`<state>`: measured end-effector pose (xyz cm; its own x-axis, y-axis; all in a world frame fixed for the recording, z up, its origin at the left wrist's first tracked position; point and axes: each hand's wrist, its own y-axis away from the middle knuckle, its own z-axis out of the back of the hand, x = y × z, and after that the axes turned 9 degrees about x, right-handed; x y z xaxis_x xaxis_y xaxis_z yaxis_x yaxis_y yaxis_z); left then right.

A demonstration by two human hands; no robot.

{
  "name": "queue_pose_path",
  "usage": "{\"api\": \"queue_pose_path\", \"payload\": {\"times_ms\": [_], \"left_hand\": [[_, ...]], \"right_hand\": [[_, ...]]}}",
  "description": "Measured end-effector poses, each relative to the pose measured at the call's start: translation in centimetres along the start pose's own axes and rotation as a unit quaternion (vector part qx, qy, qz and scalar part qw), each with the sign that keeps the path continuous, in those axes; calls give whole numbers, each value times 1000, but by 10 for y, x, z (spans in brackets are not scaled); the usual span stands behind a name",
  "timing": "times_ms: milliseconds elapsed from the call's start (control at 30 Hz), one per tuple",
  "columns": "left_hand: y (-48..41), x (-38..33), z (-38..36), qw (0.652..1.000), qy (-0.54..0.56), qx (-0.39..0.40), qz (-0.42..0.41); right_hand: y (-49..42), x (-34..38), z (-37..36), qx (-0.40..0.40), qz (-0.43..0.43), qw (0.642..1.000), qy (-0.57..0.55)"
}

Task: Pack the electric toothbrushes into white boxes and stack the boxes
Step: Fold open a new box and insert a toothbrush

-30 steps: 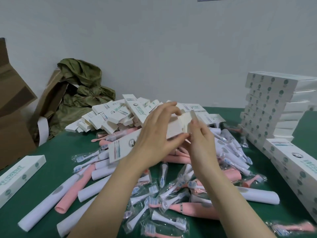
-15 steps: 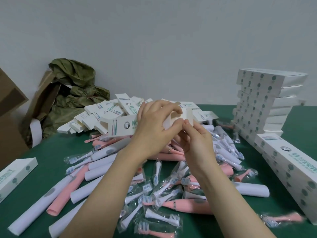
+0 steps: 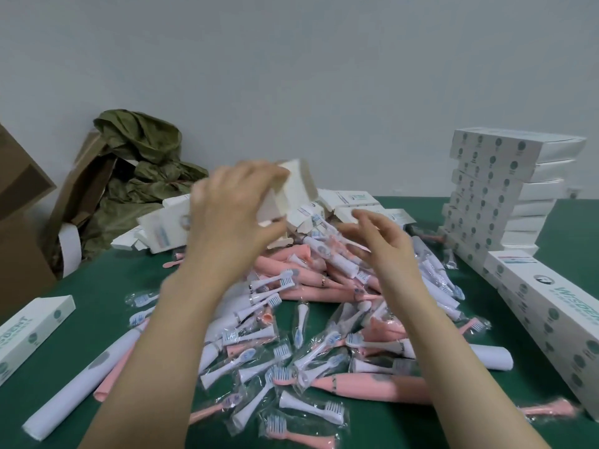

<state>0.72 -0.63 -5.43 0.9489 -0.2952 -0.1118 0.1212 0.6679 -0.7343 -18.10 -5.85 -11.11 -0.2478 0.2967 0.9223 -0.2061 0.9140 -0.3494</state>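
My left hand (image 3: 233,212) grips a white toothbrush box (image 3: 291,192) in the air above the pile, its open end flaps turned toward me. Free of the box, my right hand (image 3: 379,244) hovers just to its right with loosely spread fingers and holds nothing. Under both hands lies a heap of pink and white toothbrush handles (image 3: 327,273) and bagged brush heads (image 3: 311,409). Behind it sits a pile of flat empty boxes (image 3: 353,202). A tall stack of packed boxes (image 3: 496,189) stands at the right.
More packed boxes (image 3: 547,322) lie in a row along the right edge of the green table (image 3: 107,286). A single box (image 3: 29,328) lies at the left. Brown cartons (image 3: 19,228) and an olive cloth (image 3: 142,176) sit at the back left against the wall.
My right hand has let go of the box end and dropped to the right. My left hand has lifted and turned the box, so the flaps face me.
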Motion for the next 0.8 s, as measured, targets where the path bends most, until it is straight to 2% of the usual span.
{"api": "queue_pose_path", "payload": {"times_ms": [67,100,167,233,300,333,400,467,600,667,800], "left_hand": [[1,17,3,999,-33,-18,36],[2,25,0,998,-39,-7,48],[9,35,-9,997,-30,33,66],[21,41,-21,995,-27,61,80],[33,43,-30,994,-30,68,86],[37,43,-34,993,-28,73,83],[42,45,-37,994,-24,82,62],[46,49,-37,996,-21,80,43],[50,54,-35,997,14,51,58],[51,55,-36,997,22,42,59],[54,54,-43,997,14,52,51]], "right_hand": [[-3,-10,14,-35,-35,982,180],[-4,-17,17,-22,-51,963,265],[-4,-32,12,34,-62,899,431],[-4,-45,5,70,-63,813,575],[-6,-54,3,90,-71,740,663],[-7,-57,3,108,-79,715,686],[-9,-60,2,152,-90,689,703],[-12,-56,1,171,-90,682,705],[-14,-42,2,116,-56,743,657],[-11,-40,-5,136,-27,762,632],[-11,-51,-25,161,-12,749,643]]}}
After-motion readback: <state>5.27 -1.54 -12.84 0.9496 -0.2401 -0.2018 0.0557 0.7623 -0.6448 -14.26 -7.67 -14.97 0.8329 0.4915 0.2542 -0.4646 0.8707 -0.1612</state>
